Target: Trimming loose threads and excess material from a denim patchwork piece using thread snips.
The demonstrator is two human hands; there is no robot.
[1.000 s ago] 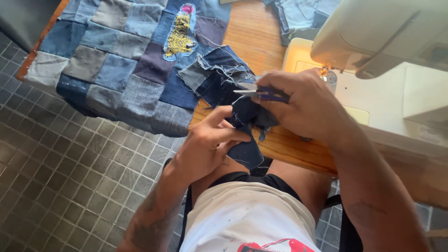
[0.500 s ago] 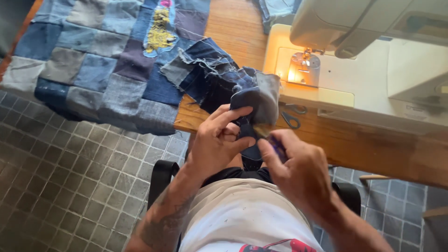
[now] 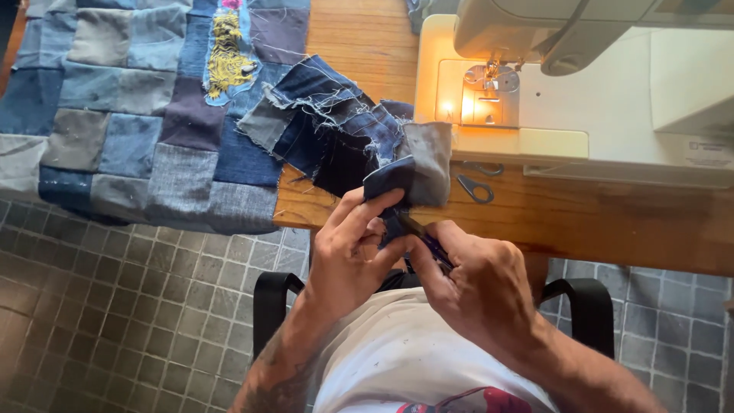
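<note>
Pinching a folded edge of denim patchwork [image 3: 397,180], the left hand [image 3: 348,256] has its fingers closed on the cloth just in front of the table [image 3: 612,222] edge, thumb and forefinger clamped on the fold. The right hand [image 3: 478,287] is closed around a small dark tool [image 3: 424,239] (a seam ripper or thread snips, too little shows to tell which) with its tip set against the seam the left hand holds taut. The step in hand looks like picking or trimming threads at that seam; the next move likely calls for a short, careful stroke along the stitch line with the cloth kept tight and the left fingertips clear of the tip. The loose frayed end of the piece lies on the table beside the large denim quilt [image 3: 145,122], near the lit sewing machine [image 3: 581,84]; scissors [image 3: 474,187] lie below the machine. Compared with half a second ago, the hands sit much the same, the tool a little closer into the fold.
</note>
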